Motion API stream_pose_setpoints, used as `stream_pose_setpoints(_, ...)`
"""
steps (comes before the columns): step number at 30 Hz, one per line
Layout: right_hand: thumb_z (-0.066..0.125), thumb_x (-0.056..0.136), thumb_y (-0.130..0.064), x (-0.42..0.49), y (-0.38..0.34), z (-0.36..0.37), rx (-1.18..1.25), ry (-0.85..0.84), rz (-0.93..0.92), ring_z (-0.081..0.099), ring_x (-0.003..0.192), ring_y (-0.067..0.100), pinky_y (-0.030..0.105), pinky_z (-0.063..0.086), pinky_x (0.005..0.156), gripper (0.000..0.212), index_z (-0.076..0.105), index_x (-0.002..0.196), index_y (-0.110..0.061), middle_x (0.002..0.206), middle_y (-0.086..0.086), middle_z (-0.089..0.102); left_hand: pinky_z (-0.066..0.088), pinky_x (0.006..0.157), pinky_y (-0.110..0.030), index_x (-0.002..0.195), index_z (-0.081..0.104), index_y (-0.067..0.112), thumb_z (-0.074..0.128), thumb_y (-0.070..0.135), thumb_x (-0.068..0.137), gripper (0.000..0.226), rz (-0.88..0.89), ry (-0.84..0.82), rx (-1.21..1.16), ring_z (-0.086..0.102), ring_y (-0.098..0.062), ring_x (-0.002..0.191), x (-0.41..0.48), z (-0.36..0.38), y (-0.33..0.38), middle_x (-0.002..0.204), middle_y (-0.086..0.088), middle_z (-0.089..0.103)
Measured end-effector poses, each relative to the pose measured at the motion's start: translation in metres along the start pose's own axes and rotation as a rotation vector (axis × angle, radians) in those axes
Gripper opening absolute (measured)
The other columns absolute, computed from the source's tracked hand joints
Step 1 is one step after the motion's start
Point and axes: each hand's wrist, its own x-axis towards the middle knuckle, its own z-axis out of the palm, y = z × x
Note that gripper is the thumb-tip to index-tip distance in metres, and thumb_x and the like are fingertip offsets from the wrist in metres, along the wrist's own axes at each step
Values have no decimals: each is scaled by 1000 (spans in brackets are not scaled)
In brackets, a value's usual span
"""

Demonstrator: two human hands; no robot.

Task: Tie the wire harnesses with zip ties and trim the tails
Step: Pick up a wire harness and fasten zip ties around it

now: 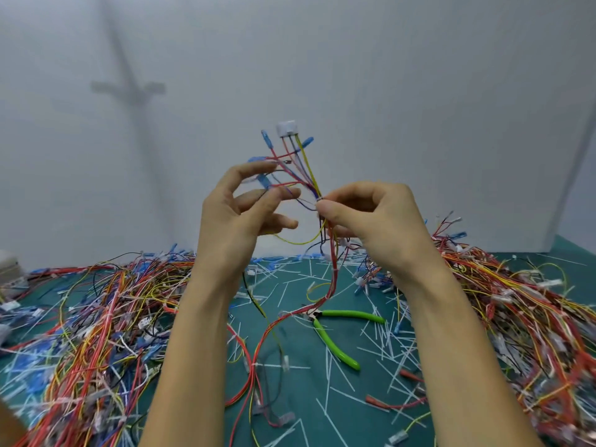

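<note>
I hold a wire harness (303,169) of red, yellow, purple and black wires up in front of the white wall. A white connector (286,128) and blue terminals top it. My right hand (371,221) pinches the bundle at its middle between thumb and forefinger, where a small zip tie seems to sit. My left hand (242,208) is beside the wires with fingers spread, fingertips touching the fanned strands. The harness's lower part hangs down to the green mat (322,398). Green-handled cutters (338,337) lie on the mat below my hands.
Large heaps of wire harnesses lie at the left (96,317) and the right (516,317) of the mat. Several cut white zip-tie tails (380,343) litter the middle. A white wall stands close behind, and a pale box (9,266) sits at the far left.
</note>
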Motion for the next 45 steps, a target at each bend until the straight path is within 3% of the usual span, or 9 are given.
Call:
stream_pose_setpoints(2,70,89,-11,-1,-2,-3,90,13,28,72,70,19,47,59,76,6,71,83,-13,76,6,76,53,57,-23,119,60,21,72,19,88,34,16,18,4,63,-17,50,0,-6,3,90,-6,77)
stream_pose_setpoints(5,64,93,-9,0,-1,-8,203,34,44,72,71,21,54,56,83,9,67,85,-13,73,2,75,43,45,-17,95,71,20,71,31,85,15,10,42,29,46,-12,38,1,-16,6,79,-5,76)
stream_pose_setpoints(8,61,94,-7,1,1,-10,297,22,56,72,70,20,38,61,72,8,66,88,-10,73,3,75,37,44,-17,78,73,22,60,29,96,23,21,-22,86,38,-11,37,0,-16,5,74,-2,73)
stream_pose_setpoints(11,60,93,-5,1,0,-9,417,6,77,72,67,19,24,58,64,8,66,88,-6,71,3,73,39,45,-15,82,73,24,52,29,100,28,6,-46,70,43,-11,39,-2,-14,6,72,-4,73)
stream_pose_setpoints(19,59,92,-5,2,-1,-15,553,38,107,70,65,16,22,56,61,9,66,86,-5,68,3,71,52,61,-19,84,78,21,67,34,80,18,-134,-168,130,59,-10,61,-6,-33,8,81,0,73)
stream_pose_setpoints(27,64,77,-16,2,1,-19,631,-39,132,68,62,12,19,55,58,15,65,88,-7,70,2,70,52,57,-16,77,74,15,72,23,79,8,-187,-265,233,66,-7,70,-9,-36,13,73,-1,70)
stream_pose_setpoints(36,66,85,1,3,6,-12,552,-12,150,71,66,18,22,57,62,16,68,99,-6,75,8,74,54,54,-24,90,59,10,52,19,99,15,-206,-146,265,70,-12,76,-8,-37,15,80,-3,70)
stream_pose_setpoints(40,69,87,-2,3,6,-9,477,39,134,71,68,21,26,59,65,15,68,98,-11,77,10,75,54,50,-24,90,52,11,45,28,103,22,-357,-167,263,70,-22,60,-10,-40,14,74,-2,70)
stream_pose_setpoints(45,70,87,-4,3,6,-3,408,114,122,72,66,19,29,61,64,10,67,94,-12,76,6,76,57,60,-23,89,67,9,65,19,86,10,-300,-176,167,72,-22,65,-9,-45,7,73,-7,70)
